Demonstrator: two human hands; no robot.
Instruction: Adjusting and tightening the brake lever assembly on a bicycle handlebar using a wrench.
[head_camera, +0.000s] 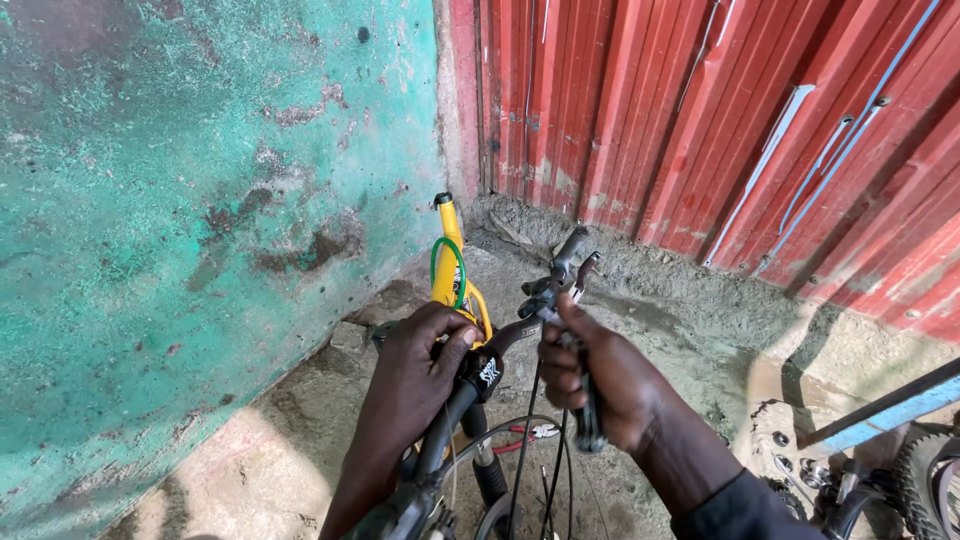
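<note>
Low in the middle of the frame, the left hand (418, 372) wraps its fingers around the black handlebar (452, 418) of a bicycle, just beside the stem (487, 372), which carries a small white mark on black. To its right, the right hand (598, 378) is closed on a dark tool (588, 422) that sticks out below the fist, its thumb pressing up toward the brake lever (560, 277) clamped near the bar's far end. A yellow frame tube (447, 262) with a green cable loop (447, 268) rises behind the hands at centre. Thin black cables (525, 440) hang down between the hands, and red-handled pliers (525, 436) lie on the dirt floor (690, 350) beneath them. A worn turquoise wall (180, 220) fills the left half, red corrugated sheeting (720, 110) the upper right. A knobby tyre (925, 470) shows at the lower right edge.
</note>
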